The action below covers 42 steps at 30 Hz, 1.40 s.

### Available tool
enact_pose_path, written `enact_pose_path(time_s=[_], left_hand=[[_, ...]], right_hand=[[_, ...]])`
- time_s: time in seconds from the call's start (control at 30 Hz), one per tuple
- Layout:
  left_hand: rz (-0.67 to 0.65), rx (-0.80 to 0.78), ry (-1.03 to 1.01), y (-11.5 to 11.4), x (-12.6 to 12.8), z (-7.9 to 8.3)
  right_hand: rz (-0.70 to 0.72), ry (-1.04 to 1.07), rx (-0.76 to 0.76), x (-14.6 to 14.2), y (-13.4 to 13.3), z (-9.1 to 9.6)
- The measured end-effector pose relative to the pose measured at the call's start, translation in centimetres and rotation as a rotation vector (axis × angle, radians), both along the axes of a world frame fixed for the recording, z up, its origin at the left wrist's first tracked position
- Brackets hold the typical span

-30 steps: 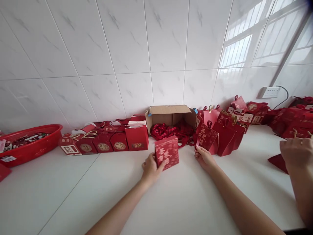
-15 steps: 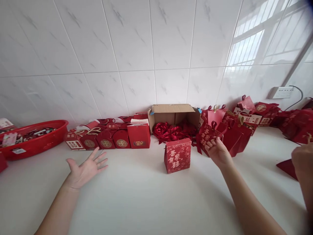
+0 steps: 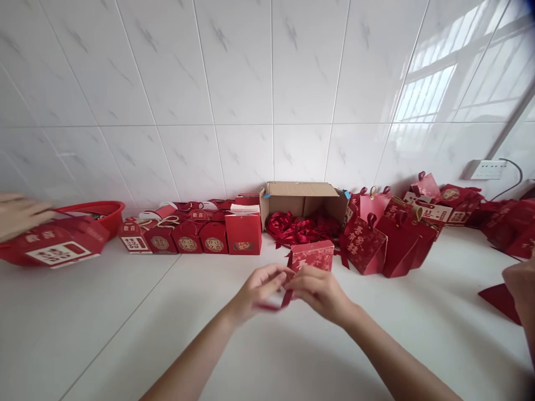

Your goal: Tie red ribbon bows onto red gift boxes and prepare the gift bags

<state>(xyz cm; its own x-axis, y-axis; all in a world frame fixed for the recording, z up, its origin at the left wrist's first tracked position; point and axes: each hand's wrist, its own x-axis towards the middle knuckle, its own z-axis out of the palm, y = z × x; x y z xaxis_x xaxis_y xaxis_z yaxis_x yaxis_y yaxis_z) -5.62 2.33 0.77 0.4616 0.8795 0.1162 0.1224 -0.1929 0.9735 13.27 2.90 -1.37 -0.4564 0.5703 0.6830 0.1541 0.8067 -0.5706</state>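
In front of a small red gift box (image 3: pixel 313 256) with white lettering, my two hands meet. My left hand (image 3: pixel 261 292) and my right hand (image 3: pixel 321 292) have closed fingers around a dark red ribbon (image 3: pixel 286 299), whose lower part is blurred and hangs between them. My hands cover the lower part of the gift box. Behind it, a cardboard box (image 3: pixel 301 189) lies on its side with a heap of red ribbons (image 3: pixel 303 227) spilling out. A matching gift box (image 3: pixel 364 248) with a ribbon loop on top stands to the right.
Several red boxes (image 3: pixel 215 238) stand in a row against the tiled wall. At far left, a co-worker's hand (image 3: pixel 23 214) is over a red box (image 3: pixel 62 245) by a red basin (image 3: pixel 112 214). Another person's hand (image 3: pixel 520 284) is at the right edge. A power strip (image 3: pixel 484 169) hangs behind.
My left hand came in from the left, and my right hand left the looped box; both now hold a ribbon at the middle box. A co-worker's hand and a red box appeared at left.
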Motion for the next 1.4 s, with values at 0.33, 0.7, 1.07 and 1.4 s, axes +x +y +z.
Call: enact_pose_path(time_s=[0.33, 0.7, 1.07, 1.4], left_hand=[[-0.019, -0.129, 0.016, -1.0, -0.1, -2.5], [-0.018, -0.226, 0.058, -0.9, -0.3, -4.0], [-0.025, -0.272, -0.003, -0.8, -0.2, -3.6], [-0.029, -0.226, -0.047, -0.6, 0.3, -3.7]], right_hand=[[-0.169, -0.044, 0.412, -0.7, -0.5, -5.0], [-0.229, -0.174, 0.496, -0.2, -1.2, -4.7], [-0.192, -0.124, 0.321, -0.1, -1.2, -5.3], [-0.146, 0.042, 0.232, -0.6, -1.2, -5.6]])
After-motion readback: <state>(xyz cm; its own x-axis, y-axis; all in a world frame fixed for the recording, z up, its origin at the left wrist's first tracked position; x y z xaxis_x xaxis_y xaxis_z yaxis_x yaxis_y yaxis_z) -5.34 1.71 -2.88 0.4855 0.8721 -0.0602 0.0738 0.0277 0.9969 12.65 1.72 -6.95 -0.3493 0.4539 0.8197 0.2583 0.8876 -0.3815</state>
